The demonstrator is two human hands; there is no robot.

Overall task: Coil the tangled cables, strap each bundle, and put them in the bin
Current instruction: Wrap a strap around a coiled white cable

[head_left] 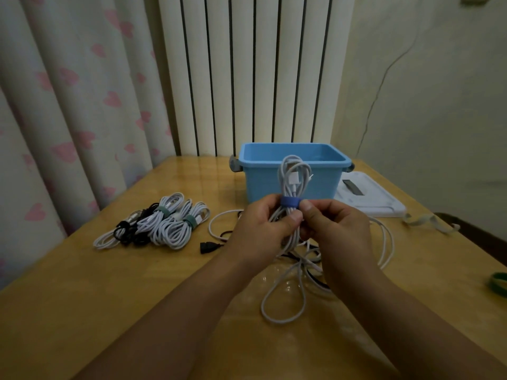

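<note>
While both hands gripped it, I held a coiled white cable bundle [293, 182].
My left hand [258, 229] and right hand [336, 229] pinched its blue fabric strap [289, 202] before the light-blue plastic bin [263, 176].

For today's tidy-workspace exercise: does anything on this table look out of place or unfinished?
Yes. Finished strapped bundles lie on the table instead of in the blue bin, and loose tangled cables still sprawl beneath the hands.

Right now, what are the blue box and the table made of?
The blue box looks like smooth molded plastic: even colour, rounded rim, and grey clip handles at its ends. The table looks like wood, or a wood-look board, under a glossy coat: yellowish brown with bright reflections. I cannot tell whether it is solid wood.
</note>
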